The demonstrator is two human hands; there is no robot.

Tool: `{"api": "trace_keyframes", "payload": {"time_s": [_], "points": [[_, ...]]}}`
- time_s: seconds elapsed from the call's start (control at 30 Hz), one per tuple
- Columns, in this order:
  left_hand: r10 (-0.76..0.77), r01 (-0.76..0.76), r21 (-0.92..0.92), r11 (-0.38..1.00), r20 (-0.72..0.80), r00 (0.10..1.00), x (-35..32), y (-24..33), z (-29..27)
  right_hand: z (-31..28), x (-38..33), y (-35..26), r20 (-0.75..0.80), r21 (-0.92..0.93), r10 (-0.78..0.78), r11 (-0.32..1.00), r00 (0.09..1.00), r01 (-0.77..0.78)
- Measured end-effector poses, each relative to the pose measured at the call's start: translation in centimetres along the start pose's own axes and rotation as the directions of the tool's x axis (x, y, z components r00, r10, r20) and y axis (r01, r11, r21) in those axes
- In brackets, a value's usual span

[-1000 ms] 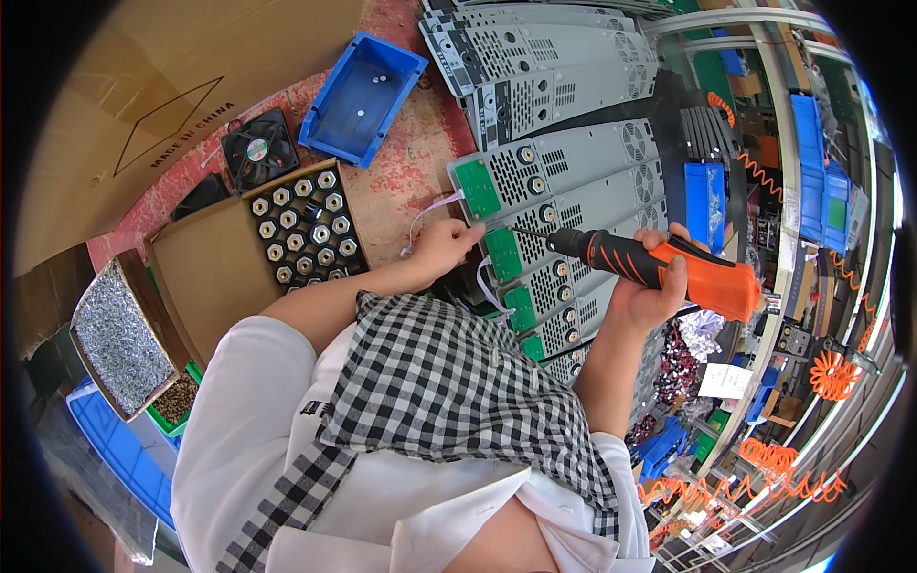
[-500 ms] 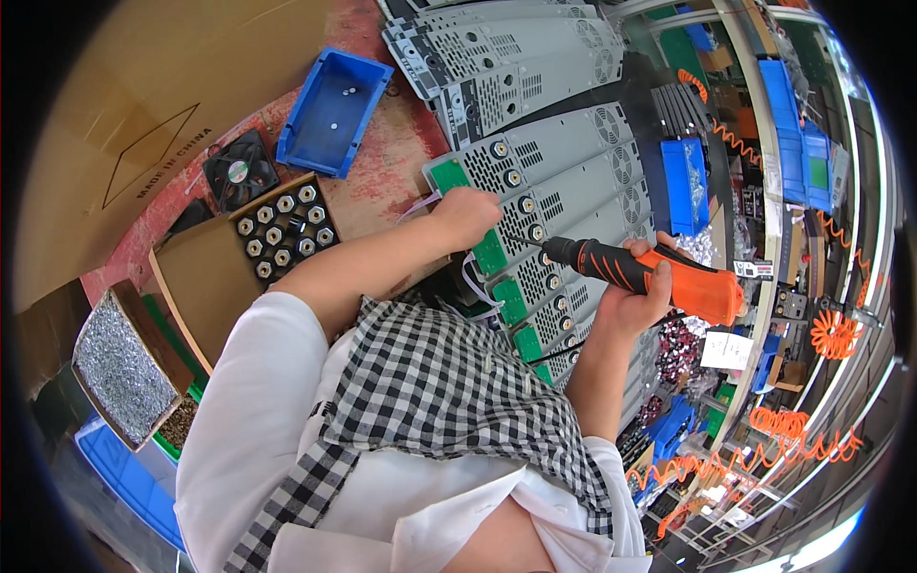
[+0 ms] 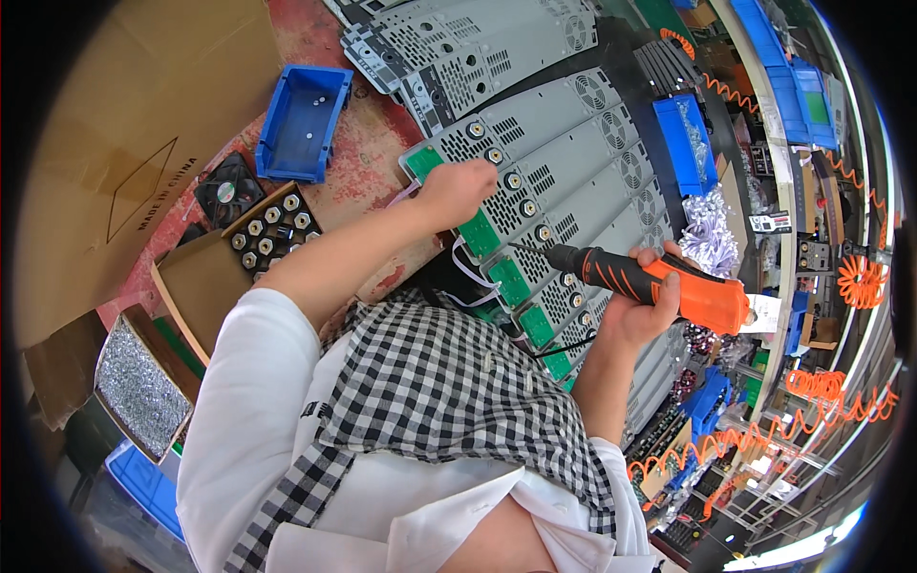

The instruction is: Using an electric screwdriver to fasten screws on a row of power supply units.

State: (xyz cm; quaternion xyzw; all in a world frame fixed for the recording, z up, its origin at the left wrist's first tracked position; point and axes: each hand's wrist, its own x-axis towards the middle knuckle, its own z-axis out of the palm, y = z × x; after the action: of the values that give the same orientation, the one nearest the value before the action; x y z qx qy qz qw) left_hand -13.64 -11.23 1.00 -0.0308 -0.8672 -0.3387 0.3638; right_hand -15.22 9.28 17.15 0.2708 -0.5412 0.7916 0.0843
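My right hand [image 3: 638, 320] is wrapped around an orange and black power screwdriver [image 3: 712, 298], held nearly level over a row of grey perforated metal panels [image 3: 564, 158]. Its thin bit points left, close to the green circuit boards [image 3: 478, 235] along the panels' near-left edge. My left hand [image 3: 457, 194] is closed above the first panels, thumb and fingers pinched together. What it holds, if anything, is too small to make out. Round metal connectors [image 3: 514, 180] stand in a line across the panels. White wires [image 3: 473, 277] loop from the boards.
A blue bin [image 3: 330, 124] with a few small parts is at the upper left, near a black fan [image 3: 229, 191]. A carton holds black connectors with metal nuts [image 3: 258, 241]. A box of small metal screws [image 3: 143, 387] stands lower left. More panels [image 3: 487, 57] lie beyond.
The whole view has shifted, so the panels appear farther up and left. Relative to the panels, the screwdriver has moved nearer to me along the row. My left hand stays closed over the panels.
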Motion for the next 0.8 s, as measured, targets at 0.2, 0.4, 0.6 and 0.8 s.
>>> {"api": "trace_keyframes", "payload": {"time_s": [0.2,0.4,0.6,0.8], "points": [[-0.357,0.593,-0.711,-0.378,0.703,0.615,1.1,1.4,-2.3,-2.5,-0.5,-1.5,-0.065,0.197,0.091,0.977,0.994,-0.077],[-0.368,0.475,-0.758,-0.446,0.640,0.675,-1.3,3.7,-2.8,-4.6,-0.9,-5.2,-0.094,0.377,0.186,0.916,0.978,-0.138],[-0.448,0.433,-0.798,-0.419,0.596,0.666,-5.1,7.1,-2.5,-7.7,-2.0,-6.7,-0.055,0.521,0.219,0.838,0.974,-0.159],[-0.527,0.506,-0.791,-0.345,0.609,0.593,-13.3,6.6,-2.8,-9.2,-3.3,-4.9,0.028,0.503,0.216,0.840,0.976,-0.200]]}}
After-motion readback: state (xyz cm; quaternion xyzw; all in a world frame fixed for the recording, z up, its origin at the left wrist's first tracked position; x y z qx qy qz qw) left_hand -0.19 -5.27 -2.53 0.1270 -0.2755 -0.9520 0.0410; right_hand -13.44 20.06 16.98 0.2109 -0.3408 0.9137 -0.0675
